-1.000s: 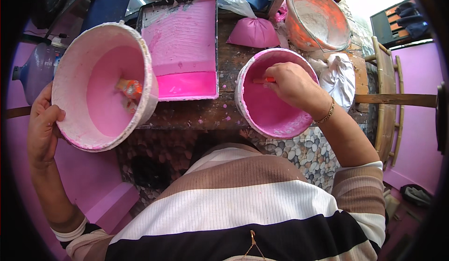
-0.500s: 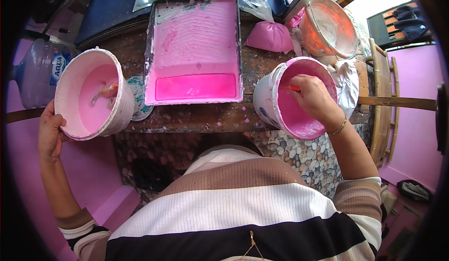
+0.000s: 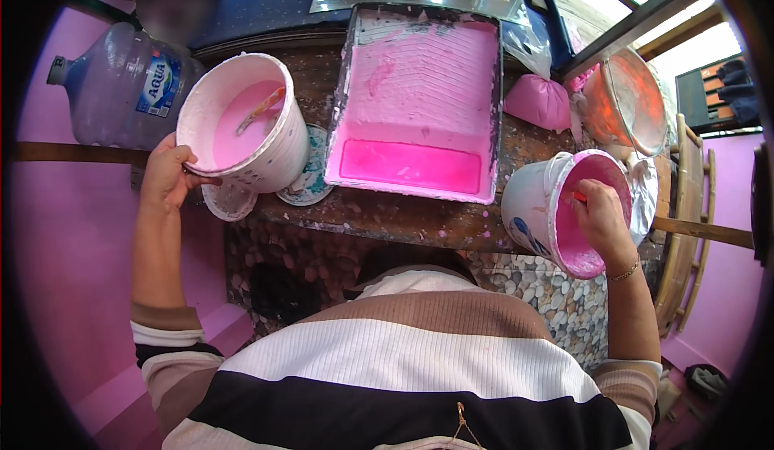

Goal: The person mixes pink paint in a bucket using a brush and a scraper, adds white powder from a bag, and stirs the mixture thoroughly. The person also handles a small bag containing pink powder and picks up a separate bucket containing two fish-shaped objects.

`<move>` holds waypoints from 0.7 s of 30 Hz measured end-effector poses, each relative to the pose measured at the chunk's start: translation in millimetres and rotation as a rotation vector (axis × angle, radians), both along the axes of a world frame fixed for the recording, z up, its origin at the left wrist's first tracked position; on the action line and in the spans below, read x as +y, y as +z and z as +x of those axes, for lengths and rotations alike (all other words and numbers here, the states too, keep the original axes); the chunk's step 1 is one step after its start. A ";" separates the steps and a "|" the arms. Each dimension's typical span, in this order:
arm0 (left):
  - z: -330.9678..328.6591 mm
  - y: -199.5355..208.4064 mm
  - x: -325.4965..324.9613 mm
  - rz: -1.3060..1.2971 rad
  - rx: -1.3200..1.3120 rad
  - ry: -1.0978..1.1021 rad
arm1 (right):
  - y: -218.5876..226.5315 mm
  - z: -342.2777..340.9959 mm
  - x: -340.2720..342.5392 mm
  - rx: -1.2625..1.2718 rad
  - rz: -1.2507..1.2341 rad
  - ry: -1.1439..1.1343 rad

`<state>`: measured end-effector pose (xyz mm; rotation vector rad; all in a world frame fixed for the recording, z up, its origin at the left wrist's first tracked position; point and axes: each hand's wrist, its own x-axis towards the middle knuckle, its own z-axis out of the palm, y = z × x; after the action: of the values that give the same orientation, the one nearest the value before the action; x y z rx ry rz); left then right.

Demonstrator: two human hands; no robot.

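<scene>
Near the left end of the surface (image 3: 379,218), a white bucket (image 3: 278,157) holding pink liquid is tilted and gripped at its rim by the left hand (image 3: 168,178), with the thumb on the rim. By the front right corner, a smaller pail (image 3: 528,208), pink inside, is leaned to the right, and inside it a red-orange stick (image 3: 580,197) is pinched by the closed fingers of the right hand (image 3: 603,223); its far end cannot be made out. Both tilts are best kept slight and steady, since liquid could be slopped over the front edge, and the stick is best moved clear of the pail's wall. Between the two containers, direct passage is blocked by a paint tray (image 3: 347,87). The bucket's base is crowded by a round lid (image 3: 316,180); toward the back right corner, a pink bag (image 3: 538,103) and an orange bucket (image 3: 597,95) are seen.
</scene>
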<state>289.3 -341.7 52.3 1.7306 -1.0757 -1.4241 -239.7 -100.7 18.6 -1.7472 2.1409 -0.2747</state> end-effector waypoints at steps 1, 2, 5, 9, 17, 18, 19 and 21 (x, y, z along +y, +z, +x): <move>-3.0 -4.5 -2.3 0.004 0.051 0.016 | 2.2 3.8 -0.7 -0.002 -0.007 0.010; -2.9 -10.9 -6.5 -0.002 0.085 0.016 | 4.2 7.2 -0.4 -0.013 0.037 0.031; -3.3 -25.6 -19.5 -0.014 0.082 0.086 | 11.5 5.2 5.0 -0.027 0.151 0.076; -7.3 -37.0 -44.3 -0.030 0.095 0.122 | 21.3 4.7 13.6 -0.038 0.124 -0.057; 1.1 -61.9 -90.4 -0.066 0.165 0.187 | 22.7 18.0 16.7 -0.074 0.041 -0.150; 2.9 -69.2 -95.0 -0.056 0.183 0.228 | 23.3 19.5 17.3 -0.071 0.045 -0.160; 5.9 -72.7 -99.1 -0.046 0.200 0.269 | 23.6 20.9 17.1 -0.056 0.021 -0.153; 16.5 -80.4 -110.4 -0.070 0.230 0.156 | 24.1 19.3 22.7 -0.025 0.012 -0.187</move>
<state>305.8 -452.1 -28.1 1.5233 -0.8387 -1.4289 -220.4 -78.0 42.7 -1.5303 2.2853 -0.3305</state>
